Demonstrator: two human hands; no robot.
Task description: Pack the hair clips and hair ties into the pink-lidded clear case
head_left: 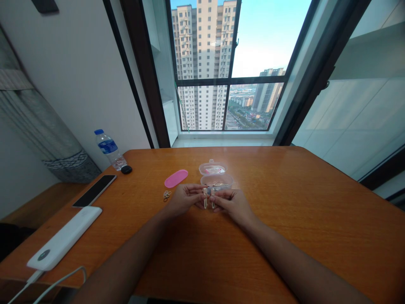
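Observation:
Between thumb and fingers, my left hand [186, 198] pinches a small pale clip [205, 199]. A similar clip [213, 200] is pinched in my right hand [236, 204]; the two clips hang upright side by side, a little apart. Just behind my hands sits an open clear plastic case [217, 180] with small thin items inside, its lid raised at the back. A pink oval piece [176, 178] lies to the left of the case. Near my left hand rests a little bunch of rings or bands [166, 195], too small to make out fully.
On the left side of the wooden table [300, 202] are a white power bank [65, 238] with a cable, a dark phone [95, 191], a water bottle [109, 147] and a round black object [126, 169]. A window stands behind.

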